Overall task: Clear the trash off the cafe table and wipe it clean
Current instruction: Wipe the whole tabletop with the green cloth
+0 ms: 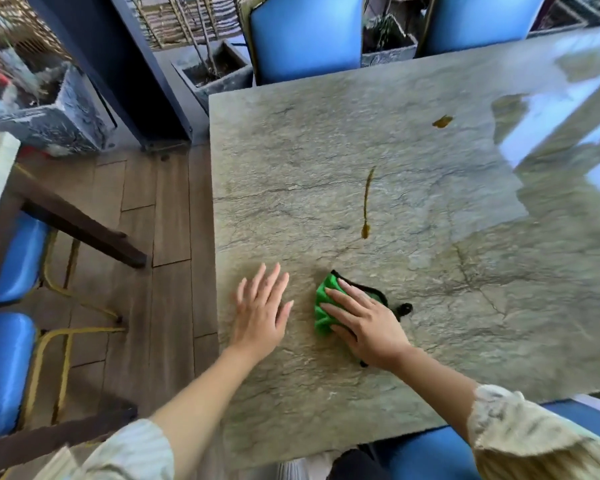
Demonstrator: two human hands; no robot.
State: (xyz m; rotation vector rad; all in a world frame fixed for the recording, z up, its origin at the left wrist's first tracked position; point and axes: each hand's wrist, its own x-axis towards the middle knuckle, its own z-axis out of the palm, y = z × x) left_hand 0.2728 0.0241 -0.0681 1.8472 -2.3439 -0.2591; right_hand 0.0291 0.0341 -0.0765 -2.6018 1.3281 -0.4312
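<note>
A grey-green stone cafe table (291, 161) fills the middle and right of the view. My right hand (364, 323) presses flat on a green cloth with black edging (324, 299) near the table's front. My left hand (260, 306) rests flat on the tabletop just left of the cloth, fingers straight and spread. A long brown streak (367, 206) runs down the table's middle, ending in a drop beyond the cloth. A smaller brown spot (442, 121) lies farther back to the right.
Two blue chairs (305, 36) stand at the table's far side, and another blue seat (430, 452) is under me at the front. More blue chairs (11, 258) and a dark table leg (84, 230) stand left on the wooden floor. Grey planters (219, 74) sit behind.
</note>
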